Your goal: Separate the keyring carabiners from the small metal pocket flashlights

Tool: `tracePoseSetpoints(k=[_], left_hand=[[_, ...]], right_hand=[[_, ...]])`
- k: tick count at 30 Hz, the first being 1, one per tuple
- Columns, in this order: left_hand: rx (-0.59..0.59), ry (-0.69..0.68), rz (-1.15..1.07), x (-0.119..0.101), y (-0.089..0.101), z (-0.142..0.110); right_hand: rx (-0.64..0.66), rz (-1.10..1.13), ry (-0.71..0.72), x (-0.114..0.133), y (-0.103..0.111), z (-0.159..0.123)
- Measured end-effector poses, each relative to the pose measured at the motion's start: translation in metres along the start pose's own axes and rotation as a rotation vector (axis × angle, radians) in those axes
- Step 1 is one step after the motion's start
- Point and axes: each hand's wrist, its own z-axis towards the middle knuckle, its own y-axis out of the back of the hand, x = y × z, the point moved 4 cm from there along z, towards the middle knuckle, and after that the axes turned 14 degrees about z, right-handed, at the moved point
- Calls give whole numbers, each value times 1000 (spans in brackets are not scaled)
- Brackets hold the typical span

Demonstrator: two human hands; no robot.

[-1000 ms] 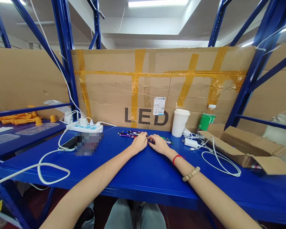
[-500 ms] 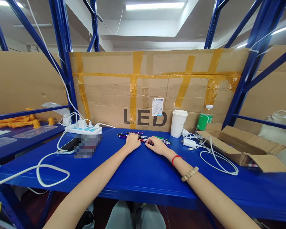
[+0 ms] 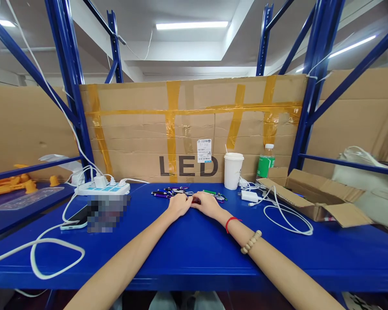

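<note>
Purple, black and other dark-toned pens [image 3: 161, 195] lie loosely grouped on a blue table [image 3: 187, 258], left of the white lidded cup [image 3: 233, 171], which I take as the reference point. One green pen [image 3: 209, 192] is in the same group, nearer the cup. The person's left hand [image 3: 180, 204] and right hand [image 3: 208, 204] are both left of the cup and closer to the person, bent over the pens, fingertips together. A dark red piece [image 3: 197, 200] shows at the right hand's fingers; whether either hand is clamped on it, I cannot tell, as the fingers conceal the contact. A red cord [image 3: 232, 220] and a beaded bracelet [image 3: 251, 242] are worn on the right arm. Right of the cup: a white charger [image 3: 249, 196], a green-labelled bottle [image 3: 265, 163] and, farther out, an opened cardboard box [image 3: 283, 192]. Well left of the cup: a power strip [image 3: 103, 188]. Behind the cup: a taped cardboard panel [image 3: 139, 133] marked "LED".
</note>
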Motion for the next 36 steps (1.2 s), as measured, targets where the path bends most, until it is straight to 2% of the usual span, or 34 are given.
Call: tracePoseSetpoints(k=[5, 10, 14, 17, 20, 23, 36], left_hand=[[-11, 95, -9, 6, -2, 4], [27, 181, -129, 14, -8, 8], [35, 180, -202, 18, -10, 10], [31, 180, -231, 19, -11, 11], [30, 170, -237, 18, -11, 10], [29, 156, -241, 17, -11, 10], [-44, -50, -107, 4, 0, 0]], right_hand=[[13, 19, 10, 0, 1, -1], [6, 47, 47, 0, -1, -1], [-14, 9, 64, 2, -1, -1], [-13, 78, 104, 4, -1, -1], [1, 172, 130, 5, 0, -2], [32, 197, 96, 2, -2, -3], [146, -76, 4, 2, -10, -2]])
